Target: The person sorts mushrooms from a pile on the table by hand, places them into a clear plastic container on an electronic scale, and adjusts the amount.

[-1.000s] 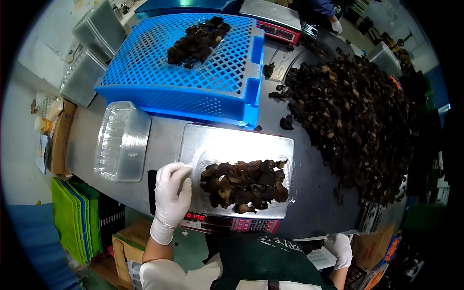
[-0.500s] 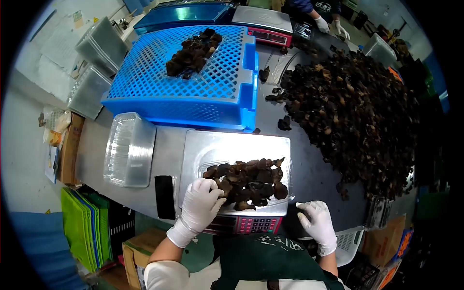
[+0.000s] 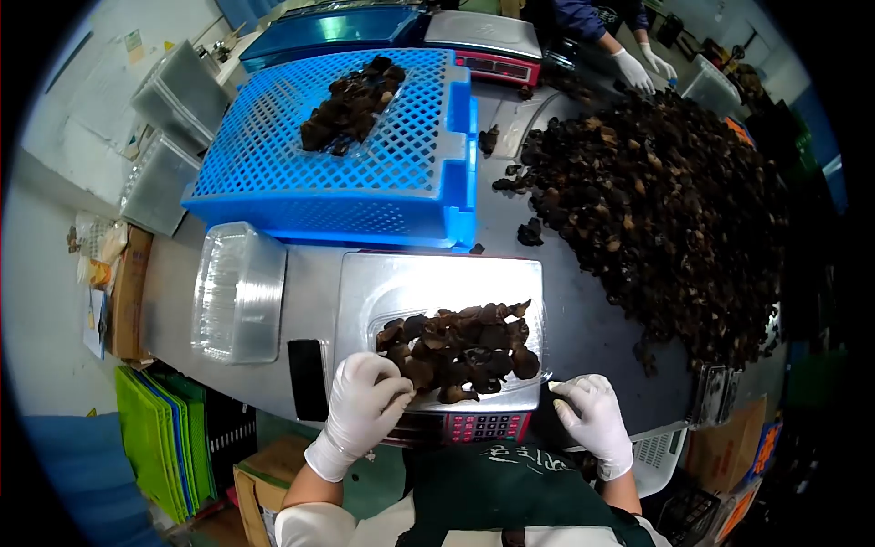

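A clear plastic tray (image 3: 538, 339) heaped with dark wood-ear mushrooms (image 3: 460, 349) sits on the steel pan of a scale (image 3: 428, 278). My left hand (image 3: 365, 406), in a white glove, grips the tray's near left corner. My right hand (image 3: 592, 417), also gloved, rests with fingers apart at the tray's near right corner, by the scale's red keypad (image 3: 478, 425). Whether it touches the tray I cannot tell.
A large mushroom pile (image 3: 665, 210) covers the table's right side. A blue perforated crate (image 3: 365, 173) behind the scale carries another filled tray (image 3: 346, 105). Stacked empty clear trays (image 3: 235, 292) stand at left. Another person's gloved hands (image 3: 638, 66) work at the far end beside a second scale (image 3: 483, 41).
My left hand slid from the tray's left side to its near left corner. My right hand rose from below the table edge to the tray's near right corner.
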A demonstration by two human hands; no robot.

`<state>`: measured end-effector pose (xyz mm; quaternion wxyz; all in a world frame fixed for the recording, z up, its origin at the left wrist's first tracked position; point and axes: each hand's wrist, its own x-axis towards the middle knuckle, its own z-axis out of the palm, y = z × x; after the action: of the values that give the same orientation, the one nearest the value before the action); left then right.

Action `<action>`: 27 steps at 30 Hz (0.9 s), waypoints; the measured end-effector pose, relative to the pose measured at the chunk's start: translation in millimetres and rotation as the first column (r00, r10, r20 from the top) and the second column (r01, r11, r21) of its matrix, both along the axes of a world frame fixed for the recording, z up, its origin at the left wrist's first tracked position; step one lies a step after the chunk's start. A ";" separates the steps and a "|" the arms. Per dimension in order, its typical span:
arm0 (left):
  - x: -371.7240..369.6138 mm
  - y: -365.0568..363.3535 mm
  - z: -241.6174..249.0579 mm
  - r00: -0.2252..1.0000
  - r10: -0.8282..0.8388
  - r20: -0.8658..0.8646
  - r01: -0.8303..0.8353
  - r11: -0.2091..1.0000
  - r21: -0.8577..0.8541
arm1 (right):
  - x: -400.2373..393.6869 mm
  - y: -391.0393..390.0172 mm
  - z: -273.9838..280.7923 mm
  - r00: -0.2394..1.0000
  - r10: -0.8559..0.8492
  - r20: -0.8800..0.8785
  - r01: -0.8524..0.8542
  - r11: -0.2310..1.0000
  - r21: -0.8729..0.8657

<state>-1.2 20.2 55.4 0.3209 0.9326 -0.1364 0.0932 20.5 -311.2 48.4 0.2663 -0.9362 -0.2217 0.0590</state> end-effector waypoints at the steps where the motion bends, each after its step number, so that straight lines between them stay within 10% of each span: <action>1: 1.0 -3.2 1.4 0.998 -0.054 -0.018 0.054 0.998 -0.039 | 0.0 2.2 2.3 1.000 -0.007 -0.022 0.008 0.998 0.059; 8: -3.0 -80.2 -16.9 0.868 -0.486 0.100 0.494 0.830 -0.259 | -26.2 34.6 10.6 0.691 0.220 -0.689 0.492 0.556 0.670; 12: 6.2 -89.6 -7.3 0.845 -0.529 0.081 0.525 0.788 -0.321 | -33.0 -3.5 -6.2 0.702 0.060 -0.710 0.466 0.715 0.521; 15: 16.7 -51.5 -5.3 0.952 -0.304 0.027 0.301 0.921 -0.248 | -30.6 -65.0 6.6 0.652 -0.135 -0.746 0.227 0.974 0.023; 18: 28.3 -16.4 0.5 0.987 0.038 0.158 0.005 0.965 -0.263 | -45.0 -108.6 8.4 0.637 -0.355 -0.684 -0.103 0.841 -0.532; 22: 47.0 0.4 -0.4 0.963 0.175 0.206 -0.167 0.984 -0.057 | -60.7 -107.8 -17.9 0.857 -0.380 -0.349 0.209 0.873 -0.440; 27: 73.3 -30.6 -13.5 0.992 0.047 0.116 -0.054 0.997 0.057 | -38.6 -61.1 -18.1 0.932 -0.127 -0.339 0.057 0.976 -0.209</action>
<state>72.1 -10.4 42.0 0.2817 0.9381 -0.1335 0.1507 -18.1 -372.3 30.3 0.2106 -0.9417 -0.1198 0.2336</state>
